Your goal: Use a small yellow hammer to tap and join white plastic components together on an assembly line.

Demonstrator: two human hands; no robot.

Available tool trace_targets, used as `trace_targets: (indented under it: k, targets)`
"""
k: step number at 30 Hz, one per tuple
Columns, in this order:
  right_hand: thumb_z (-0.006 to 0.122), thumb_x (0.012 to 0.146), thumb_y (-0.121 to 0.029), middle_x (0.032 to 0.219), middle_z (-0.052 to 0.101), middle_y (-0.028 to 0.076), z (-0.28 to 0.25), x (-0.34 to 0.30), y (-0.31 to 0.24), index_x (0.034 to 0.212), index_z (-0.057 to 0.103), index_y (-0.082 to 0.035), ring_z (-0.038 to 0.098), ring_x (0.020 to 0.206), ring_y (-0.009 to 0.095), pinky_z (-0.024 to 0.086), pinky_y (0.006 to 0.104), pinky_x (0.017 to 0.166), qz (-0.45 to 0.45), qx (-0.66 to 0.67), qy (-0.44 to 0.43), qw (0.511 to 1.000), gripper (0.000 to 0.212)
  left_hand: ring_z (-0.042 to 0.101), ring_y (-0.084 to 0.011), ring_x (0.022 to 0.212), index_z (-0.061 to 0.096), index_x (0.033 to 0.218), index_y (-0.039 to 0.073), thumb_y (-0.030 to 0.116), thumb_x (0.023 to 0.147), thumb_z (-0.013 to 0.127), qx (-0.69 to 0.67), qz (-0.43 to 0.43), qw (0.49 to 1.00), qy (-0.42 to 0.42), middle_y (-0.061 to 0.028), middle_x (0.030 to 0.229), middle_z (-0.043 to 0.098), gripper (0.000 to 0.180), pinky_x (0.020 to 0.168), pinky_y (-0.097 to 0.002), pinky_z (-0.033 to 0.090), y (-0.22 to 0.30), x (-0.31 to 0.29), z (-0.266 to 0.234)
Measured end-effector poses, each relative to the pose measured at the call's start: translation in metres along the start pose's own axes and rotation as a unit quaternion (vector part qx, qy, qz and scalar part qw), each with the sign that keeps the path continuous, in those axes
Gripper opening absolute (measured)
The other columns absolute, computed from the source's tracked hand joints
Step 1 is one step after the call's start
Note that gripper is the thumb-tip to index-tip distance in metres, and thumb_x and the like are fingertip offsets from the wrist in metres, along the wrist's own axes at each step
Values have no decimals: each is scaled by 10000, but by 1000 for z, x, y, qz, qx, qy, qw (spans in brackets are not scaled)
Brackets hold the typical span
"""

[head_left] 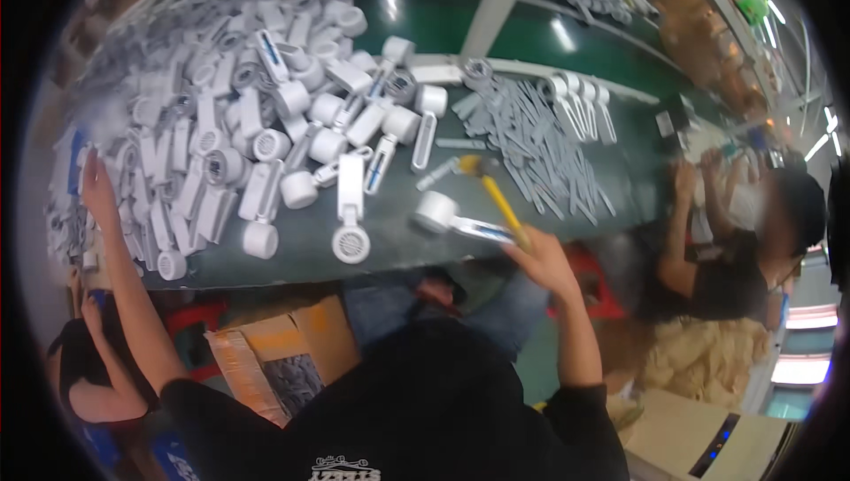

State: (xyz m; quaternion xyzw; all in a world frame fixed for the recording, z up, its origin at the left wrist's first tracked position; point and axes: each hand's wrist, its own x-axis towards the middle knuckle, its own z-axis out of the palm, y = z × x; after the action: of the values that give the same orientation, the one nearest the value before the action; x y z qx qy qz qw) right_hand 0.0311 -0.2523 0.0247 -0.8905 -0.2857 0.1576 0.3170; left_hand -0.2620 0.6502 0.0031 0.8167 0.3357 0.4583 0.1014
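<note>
My right hand (542,261) is closed around the yellow handle of a hammer (503,202), its head raised over the workbench. Just beside those fingers lies a white handheld-fan part (440,213) with a round head; its handle end reaches my fingertips, and I cannot tell whether they grip it. Stretched far to the left, my left hand (96,184) is at the edge of a big heap of similar white fan parts (212,118), near something blue (74,162). Its fingers are blurred. One white fan part (351,207) lies apart at the bench's front, grille up.
Grey strips (531,140) lie heaped right of centre, with several white looped parts (584,105) behind them. A metal post (500,3) rises at the back. Co-workers sit at right (726,251) and left (97,357). A cardboard box (332,339) stands below the bench.
</note>
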Motion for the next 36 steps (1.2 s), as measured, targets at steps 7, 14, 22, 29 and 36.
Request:
trace_targets:
  k: [7, 14, 22, 29, 36]
  targets:
    - [787, 956, -282, 862, 736, 100, -2, 13, 17, 1414, 653, -49, 689, 768, 223, 545, 382, 733, 78, 161, -19, 984, 531, 712, -254, 1169, 729, 1316, 55, 80, 978, 739, -170, 79, 948, -256, -124, 1300, 748, 338, 1014, -384, 535, 469, -204, -10]
    - [662, 1067, -166, 632, 482, -69, 17, 8, 43, 1476, 582, -31, 420, 447, 38, 328, 247, 403, 125, 464, 138, 866, 438, 651, -287, 1058, 815, 1054, 83, 105, 822, 819, -170, 347, 868, -312, -71, 1021, 749, 233, 934, -411, 536, 610, -248, 142]
    - [700, 1030, -186, 666, 549, -69, 23, 11, 47, 1320, 711, -68, 453, 492, 39, 346, 259, 473, 116, 438, 148, 879, 312, 696, -317, 902, 779, 895, 83, 88, 866, 682, -19, 474, 812, -341, -107, 856, 720, 101, 821, -447, 567, 625, -259, 218]
    - [692, 1062, -243, 649, 491, -92, 13, -6, 13, 1416, 657, -87, 409, 472, 22, 315, 240, 427, 136, 516, 163, 830, 388, 777, -177, 852, 644, 1103, -16, 201, 1065, 683, -412, -87, 784, -457, -111, 944, 788, 224, 731, -286, 566, 657, -286, 109]
    - [725, 1035, -136, 708, 647, -14, 44, -29, -42, 1291, 693, 35, 491, 481, 24, 344, 216, 429, 111, 536, 142, 825, 310, 668, -78, 737, 602, 1123, 0, 139, 1069, 679, -543, -318, 645, -433, -67, 884, 746, 169, 627, -214, 470, 645, -382, 36]
